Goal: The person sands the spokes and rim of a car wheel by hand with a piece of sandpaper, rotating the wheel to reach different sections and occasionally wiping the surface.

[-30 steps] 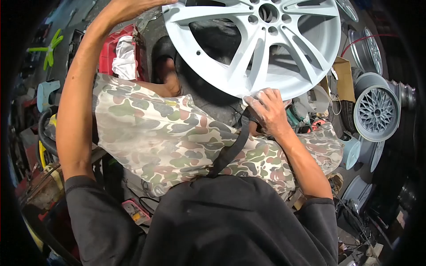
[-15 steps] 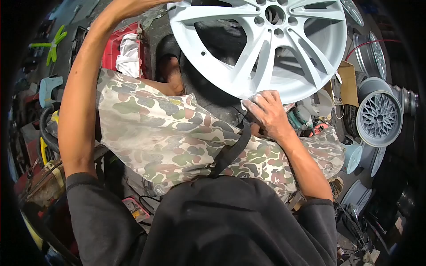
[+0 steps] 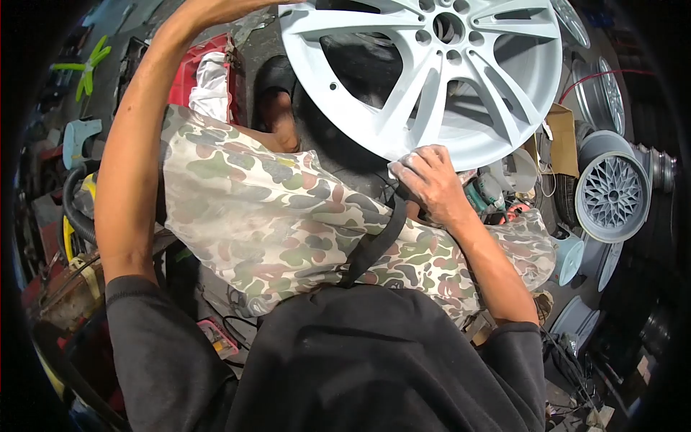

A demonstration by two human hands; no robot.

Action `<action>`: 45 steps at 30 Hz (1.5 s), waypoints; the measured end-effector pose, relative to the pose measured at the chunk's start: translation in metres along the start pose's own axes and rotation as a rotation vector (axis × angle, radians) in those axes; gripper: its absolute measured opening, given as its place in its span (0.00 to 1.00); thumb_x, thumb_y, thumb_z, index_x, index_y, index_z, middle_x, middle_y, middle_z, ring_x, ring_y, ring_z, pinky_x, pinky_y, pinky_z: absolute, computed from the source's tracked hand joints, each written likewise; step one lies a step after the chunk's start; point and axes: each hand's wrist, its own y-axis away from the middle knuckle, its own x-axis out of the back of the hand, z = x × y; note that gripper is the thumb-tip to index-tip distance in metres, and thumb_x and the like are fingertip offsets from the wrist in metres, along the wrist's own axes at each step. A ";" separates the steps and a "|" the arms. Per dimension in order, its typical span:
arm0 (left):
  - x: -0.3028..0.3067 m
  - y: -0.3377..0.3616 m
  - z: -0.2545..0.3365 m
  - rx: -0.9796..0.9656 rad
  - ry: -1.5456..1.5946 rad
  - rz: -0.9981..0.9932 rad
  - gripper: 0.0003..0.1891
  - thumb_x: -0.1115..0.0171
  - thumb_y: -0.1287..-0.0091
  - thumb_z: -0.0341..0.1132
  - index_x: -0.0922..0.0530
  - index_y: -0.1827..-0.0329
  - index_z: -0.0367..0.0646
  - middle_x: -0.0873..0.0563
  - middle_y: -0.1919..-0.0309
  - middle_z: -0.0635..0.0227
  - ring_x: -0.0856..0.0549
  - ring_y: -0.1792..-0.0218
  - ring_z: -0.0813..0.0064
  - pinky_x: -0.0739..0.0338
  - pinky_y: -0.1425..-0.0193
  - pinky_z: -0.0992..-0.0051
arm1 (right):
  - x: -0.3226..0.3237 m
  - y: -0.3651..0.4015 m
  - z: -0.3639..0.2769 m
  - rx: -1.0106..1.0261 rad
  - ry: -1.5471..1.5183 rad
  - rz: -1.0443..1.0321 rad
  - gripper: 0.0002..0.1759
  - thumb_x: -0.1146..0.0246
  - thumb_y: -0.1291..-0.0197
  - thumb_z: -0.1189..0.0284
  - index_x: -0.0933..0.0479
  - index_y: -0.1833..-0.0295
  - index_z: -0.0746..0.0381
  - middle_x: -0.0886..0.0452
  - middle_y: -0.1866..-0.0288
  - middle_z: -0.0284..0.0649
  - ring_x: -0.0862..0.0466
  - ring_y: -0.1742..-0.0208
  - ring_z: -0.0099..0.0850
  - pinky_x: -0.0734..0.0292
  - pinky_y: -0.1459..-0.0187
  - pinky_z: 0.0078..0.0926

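A large pale grey alloy wheel (image 3: 432, 79) stands on edge in front of my knees. My left hand (image 3: 216, 9) reaches up at the top of the view and grips the wheel's upper left rim, with most of the hand cut off by the frame. My right hand (image 3: 426, 181) presses a small pale pad (image 3: 400, 164) against the wheel's lower rim, fingers curled over it. My lap is covered by camouflage shorts (image 3: 288, 223), and a black strap runs across them.
Other wheels lie at the right: a mesh-pattern rim (image 3: 612, 191) and bare rims behind it. A cardboard box (image 3: 563, 137), a power tool (image 3: 486, 193) and cables sit beside my right knee. A red container with white cloth (image 3: 205, 83) stands at the left.
The wheel has shifted slightly right and up in view. My right hand with the pad has slid a little leftward along the lower rim.
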 end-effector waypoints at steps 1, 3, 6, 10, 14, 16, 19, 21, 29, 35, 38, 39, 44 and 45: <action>0.001 0.000 0.004 0.022 0.006 -0.012 0.47 0.21 0.41 0.58 0.29 0.23 0.40 0.23 0.27 0.45 0.26 0.25 0.50 0.33 0.20 0.57 | -0.001 -0.001 -0.002 0.000 0.018 -0.009 0.18 0.37 0.44 0.70 0.17 0.48 0.63 0.22 0.55 0.36 0.20 0.47 0.36 0.27 0.43 0.41; 0.001 0.001 0.004 0.044 0.012 -0.024 0.48 0.21 0.41 0.58 0.29 0.23 0.40 0.24 0.27 0.45 0.26 0.25 0.50 0.33 0.20 0.57 | 0.001 0.003 0.000 -0.023 0.015 -0.021 0.18 0.37 0.44 0.70 0.17 0.47 0.62 0.22 0.55 0.36 0.20 0.47 0.36 0.27 0.43 0.41; 0.000 0.000 0.000 0.006 0.036 -0.022 0.49 0.21 0.41 0.58 0.30 0.22 0.40 0.24 0.27 0.45 0.26 0.25 0.49 0.32 0.20 0.57 | 0.002 0.004 0.003 -0.054 0.026 -0.024 0.18 0.36 0.44 0.70 0.18 0.47 0.62 0.23 0.54 0.36 0.20 0.47 0.35 0.28 0.42 0.41; 0.003 0.006 0.004 0.014 0.010 -0.007 0.49 0.21 0.41 0.58 0.30 0.22 0.39 0.24 0.27 0.44 0.26 0.25 0.49 0.32 0.20 0.57 | -0.001 -0.005 -0.005 -0.036 0.014 -0.012 0.16 0.35 0.44 0.71 0.17 0.49 0.61 0.22 0.55 0.36 0.20 0.47 0.35 0.28 0.41 0.41; -0.002 0.000 -0.003 0.008 0.006 -0.030 0.50 0.21 0.41 0.59 0.30 0.22 0.39 0.25 0.26 0.43 0.27 0.24 0.49 0.32 0.19 0.57 | 0.002 0.006 0.001 -0.118 -0.017 0.005 0.16 0.32 0.45 0.72 0.17 0.49 0.60 0.22 0.55 0.35 0.21 0.47 0.36 0.28 0.42 0.41; -0.002 0.002 -0.005 0.019 0.015 -0.022 0.50 0.21 0.42 0.60 0.30 0.22 0.39 0.25 0.26 0.43 0.26 0.24 0.48 0.32 0.19 0.57 | 0.007 0.016 0.004 -0.173 -0.034 -0.014 0.15 0.30 0.44 0.73 0.15 0.50 0.60 0.21 0.55 0.37 0.20 0.48 0.38 0.28 0.43 0.41; -0.004 0.004 -0.017 0.039 0.028 -0.021 0.51 0.21 0.42 0.60 0.30 0.22 0.39 0.23 0.28 0.43 0.25 0.25 0.48 0.32 0.20 0.58 | 0.006 0.021 0.011 -0.455 -0.244 0.022 0.08 0.27 0.42 0.76 0.13 0.57 0.64 0.18 0.61 0.42 0.17 0.56 0.42 0.24 0.52 0.39; -0.005 0.001 -0.016 0.029 0.044 -0.028 0.51 0.21 0.42 0.61 0.30 0.22 0.39 0.22 0.29 0.42 0.25 0.26 0.48 0.31 0.21 0.58 | 0.004 0.017 0.006 -0.505 -0.305 0.057 0.08 0.26 0.42 0.75 0.13 0.57 0.65 0.18 0.62 0.43 0.17 0.58 0.43 0.23 0.55 0.39; -0.006 -0.009 -0.014 -0.022 0.217 -0.131 0.47 0.19 0.42 0.57 0.27 0.25 0.37 0.16 0.36 0.46 0.17 0.34 0.55 0.24 0.29 0.62 | -0.019 -0.029 -0.014 -0.590 -0.387 0.203 0.11 0.24 0.39 0.71 0.15 0.60 0.69 0.19 0.69 0.45 0.19 0.69 0.38 0.25 0.64 0.34; -0.008 -0.005 -0.006 0.045 0.243 -0.170 0.43 0.18 0.41 0.53 0.25 0.27 0.37 0.14 0.39 0.49 0.16 0.37 0.59 0.22 0.32 0.63 | -0.006 -0.011 -0.006 -0.888 -0.486 0.050 0.15 0.22 0.43 0.68 0.17 0.63 0.69 0.19 0.71 0.48 0.19 0.71 0.41 0.25 0.64 0.38; -0.010 -0.004 -0.013 0.035 0.296 -0.191 0.42 0.18 0.40 0.52 0.25 0.28 0.37 0.14 0.40 0.51 0.16 0.38 0.61 0.22 0.32 0.64 | -0.005 -0.012 -0.009 -0.991 -0.495 0.006 0.16 0.21 0.43 0.67 0.19 0.68 0.68 0.18 0.72 0.45 0.20 0.71 0.36 0.25 0.64 0.39; -0.007 -0.002 -0.008 0.024 0.314 -0.187 0.42 0.18 0.40 0.51 0.25 0.28 0.37 0.14 0.39 0.51 0.16 0.38 0.62 0.22 0.32 0.65 | -0.010 -0.022 -0.011 -0.943 -0.530 0.036 0.16 0.22 0.43 0.67 0.19 0.68 0.68 0.18 0.72 0.45 0.20 0.71 0.36 0.25 0.65 0.38; -0.019 -0.011 -0.022 -0.090 0.247 -0.194 0.40 0.19 0.39 0.51 0.23 0.29 0.36 0.14 0.38 0.49 0.16 0.36 0.61 0.23 0.30 0.65 | -0.019 -0.082 -0.034 -0.678 -0.395 0.194 0.16 0.24 0.41 0.68 0.21 0.70 0.67 0.19 0.72 0.46 0.18 0.71 0.43 0.24 0.65 0.41; -0.020 -0.011 -0.025 -0.184 0.224 -0.177 0.40 0.19 0.39 0.51 0.23 0.30 0.35 0.15 0.37 0.48 0.17 0.36 0.61 0.24 0.30 0.65 | -0.018 -0.075 -0.034 -0.672 -0.393 0.194 0.16 0.24 0.41 0.68 0.21 0.70 0.67 0.19 0.72 0.46 0.18 0.71 0.43 0.24 0.65 0.41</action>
